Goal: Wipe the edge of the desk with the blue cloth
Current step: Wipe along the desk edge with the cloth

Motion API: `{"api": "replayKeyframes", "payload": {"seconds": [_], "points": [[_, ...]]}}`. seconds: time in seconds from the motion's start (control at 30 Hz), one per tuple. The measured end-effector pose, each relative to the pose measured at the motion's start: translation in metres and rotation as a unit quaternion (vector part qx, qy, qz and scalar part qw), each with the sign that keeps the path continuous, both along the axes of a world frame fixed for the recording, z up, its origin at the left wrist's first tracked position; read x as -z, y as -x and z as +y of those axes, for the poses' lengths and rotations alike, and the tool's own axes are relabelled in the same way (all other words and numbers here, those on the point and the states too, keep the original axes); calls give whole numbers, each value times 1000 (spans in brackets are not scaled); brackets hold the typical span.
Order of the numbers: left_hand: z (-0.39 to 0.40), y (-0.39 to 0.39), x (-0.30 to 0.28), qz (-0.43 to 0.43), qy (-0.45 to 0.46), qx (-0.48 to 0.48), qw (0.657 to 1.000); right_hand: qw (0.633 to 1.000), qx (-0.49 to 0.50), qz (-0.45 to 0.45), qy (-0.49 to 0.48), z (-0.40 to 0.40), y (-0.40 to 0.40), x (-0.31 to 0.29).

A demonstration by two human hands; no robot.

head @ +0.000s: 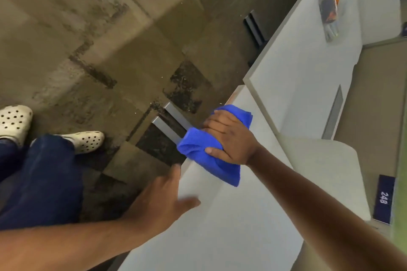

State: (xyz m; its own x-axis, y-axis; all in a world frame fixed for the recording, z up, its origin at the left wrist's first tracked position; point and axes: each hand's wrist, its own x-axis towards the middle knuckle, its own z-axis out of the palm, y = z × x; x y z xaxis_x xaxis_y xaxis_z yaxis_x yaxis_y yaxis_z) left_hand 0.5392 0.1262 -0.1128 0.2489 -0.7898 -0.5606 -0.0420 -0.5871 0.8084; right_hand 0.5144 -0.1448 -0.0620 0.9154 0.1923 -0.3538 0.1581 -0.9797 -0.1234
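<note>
A white desk (pixel 231 222) runs from the lower middle up to the right. The blue cloth (pixel 198 149) is bunched over the desk's left edge, and part of it hangs past the edge. My right hand (pixel 229 138) presses down on the cloth with the fingers curled around it. My left hand (pixel 163 200) lies flat on the desk's edge just below the cloth, fingers apart, holding nothing.
A second white desktop (pixel 308 50) adjoins further up, with a small dark and orange packet (pixel 330 11) on it. A blue label reading 248 (pixel 384 200) sits at the right. Grey metal desk legs (pixel 169 121) and worn carpet lie below. My feet in white perforated clogs (pixel 88 141) stand at left.
</note>
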Motion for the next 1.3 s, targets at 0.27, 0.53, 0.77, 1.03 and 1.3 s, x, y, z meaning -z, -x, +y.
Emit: {"api": "replayKeyframes", "payload": {"seconds": [0.27, 0.53, 0.77, 1.03, 1.3], "points": [[0, -6, -2, 85, 42, -7, 995, 988, 131, -75, 45, -81, -61, 3], [-2, -11, -9, 16, 16, 8, 1000, 991, 120, -46, -31, 4, -5, 16], [-3, -9, -6, 58, 15, -11, 998, 981, 175, -75, -43, -40, -37, 16], [0, -12, -13, 87, 43, -36, 995, 887, 439, -142, 17, -41, -64, 17], [-1, -9, -10, 50, 44, -30, 997, 722, 671, -158, 62, -20, -19, 5]]}}
